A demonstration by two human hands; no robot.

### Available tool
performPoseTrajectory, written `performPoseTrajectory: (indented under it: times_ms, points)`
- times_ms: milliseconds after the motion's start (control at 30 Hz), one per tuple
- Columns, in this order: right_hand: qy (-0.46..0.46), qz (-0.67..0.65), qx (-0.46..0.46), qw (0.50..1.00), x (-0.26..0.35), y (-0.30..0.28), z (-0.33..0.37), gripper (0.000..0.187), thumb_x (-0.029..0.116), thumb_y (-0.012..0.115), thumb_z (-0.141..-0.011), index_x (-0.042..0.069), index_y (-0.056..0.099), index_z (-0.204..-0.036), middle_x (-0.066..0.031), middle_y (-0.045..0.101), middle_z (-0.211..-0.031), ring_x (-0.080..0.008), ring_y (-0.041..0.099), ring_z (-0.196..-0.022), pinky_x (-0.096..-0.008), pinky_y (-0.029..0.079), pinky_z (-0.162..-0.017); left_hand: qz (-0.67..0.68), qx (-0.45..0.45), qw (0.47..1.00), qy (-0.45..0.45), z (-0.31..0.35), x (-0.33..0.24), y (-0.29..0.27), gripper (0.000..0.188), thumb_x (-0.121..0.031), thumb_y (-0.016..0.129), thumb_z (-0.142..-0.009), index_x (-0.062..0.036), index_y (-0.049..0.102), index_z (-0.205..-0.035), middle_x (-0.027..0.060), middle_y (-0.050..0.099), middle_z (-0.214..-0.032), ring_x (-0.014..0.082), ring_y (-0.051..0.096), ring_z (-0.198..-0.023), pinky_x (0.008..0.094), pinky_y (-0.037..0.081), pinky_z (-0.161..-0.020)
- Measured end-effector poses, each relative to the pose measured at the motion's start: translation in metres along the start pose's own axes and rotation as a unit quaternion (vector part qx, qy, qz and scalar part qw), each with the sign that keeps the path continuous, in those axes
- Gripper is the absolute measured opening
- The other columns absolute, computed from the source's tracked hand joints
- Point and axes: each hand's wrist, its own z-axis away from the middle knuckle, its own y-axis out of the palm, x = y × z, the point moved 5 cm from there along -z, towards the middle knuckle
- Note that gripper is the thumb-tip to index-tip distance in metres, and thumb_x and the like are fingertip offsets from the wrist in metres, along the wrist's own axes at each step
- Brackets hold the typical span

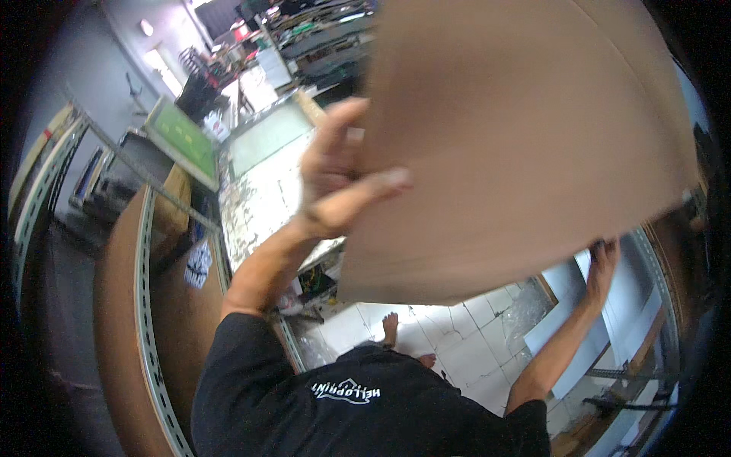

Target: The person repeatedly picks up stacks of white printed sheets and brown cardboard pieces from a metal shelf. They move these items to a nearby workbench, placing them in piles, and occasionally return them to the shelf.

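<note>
A large, plain brown board is raised in front of me and takes up most of the upper right of the head view. At its left edge is my left hand, somewhat blurred, with the thumb over the near face and the fingers curled along the edge. My right hand grips the board's lower edge near the right corner, its fingertips partly hidden. The board tilts, with its lower edge slanting up toward the right.
A paint-spattered white table with a framed glass-like panel lies beyond my left arm. A green framed screen leans beside it. Slotted metal racks stand left; white sheets lean right. Crumpled clear plastic lies on the tiled floor.
</note>
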Motion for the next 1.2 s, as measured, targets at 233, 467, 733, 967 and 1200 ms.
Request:
performPoseTrajectory:
  times_ms: [233, 467, 733, 967, 1200]
  points:
    - [0.095, 0.017, -0.130, 0.987, -0.010, -0.167, 0.191, 0.060, 0.021, 0.072, -0.078, -0.001, 0.043, -0.126, -0.0075, 0.055, -0.113, -0.0194, 0.053, -0.100, -0.0329, 0.044, -0.086, 0.068, 0.156, 0.982, 0.083, 0.032, 0.081, 0.093, 0.045, 0.000, 0.060, -0.083, 0.0037, 0.042, -0.124, 0.0142, 0.064, -0.097, 0.0180, 0.062, -0.092, 0.0311, 0.049, -0.078]
    - [0.171, 0.199, -0.223, 0.939, 0.012, -0.218, 0.341, 0.033, 0.011, 0.065, -0.084, -0.003, 0.055, -0.112, -0.0088, 0.059, -0.101, -0.0174, 0.055, -0.093, -0.0330, 0.046, -0.084, 0.145, 0.158, 0.969, -0.120, 0.074, 0.204, 0.159, 0.037, 0.000, 0.065, -0.080, 0.0018, 0.053, -0.114, 0.0106, 0.064, -0.097, 0.0175, 0.061, -0.087, 0.0291, 0.047, -0.080]
    - [0.249, 0.291, -0.305, 0.872, -0.044, -0.126, 0.330, 0.020, -0.005, 0.058, -0.081, -0.008, 0.059, -0.101, -0.0126, 0.062, -0.095, -0.0175, 0.058, -0.088, -0.0317, 0.050, -0.078, 0.160, 0.099, 0.949, -0.253, 0.076, 0.357, 0.130, 0.039, 0.001, 0.065, -0.079, 0.0003, 0.052, -0.116, 0.0058, 0.060, -0.105, 0.0142, 0.055, -0.102, 0.0303, 0.045, -0.087]
    - [0.245, 0.262, -0.249, 0.900, -0.166, -0.017, 0.207, 0.031, -0.010, 0.061, -0.076, -0.006, 0.056, -0.106, -0.0135, 0.060, -0.103, -0.0220, 0.058, -0.096, -0.0340, 0.049, -0.085, 0.049, 0.090, 0.966, -0.237, 0.017, 0.507, 0.022, 0.033, 0.001, 0.062, -0.079, -0.0021, 0.053, -0.111, 0.0062, 0.060, -0.104, 0.0146, 0.055, -0.102, 0.0311, 0.043, -0.091]
    - [0.253, 0.100, -0.245, 0.931, -0.340, 0.068, 0.109, 0.027, -0.007, 0.064, -0.078, -0.005, 0.058, -0.104, -0.0135, 0.062, -0.099, -0.0207, 0.059, -0.095, -0.0346, 0.052, -0.084, -0.025, 0.033, 0.959, -0.280, -0.032, 0.635, -0.097, 0.030, 0.006, 0.058, -0.082, 0.0001, 0.052, -0.110, 0.0071, 0.062, -0.103, 0.0178, 0.059, -0.097, 0.0310, 0.048, -0.085]
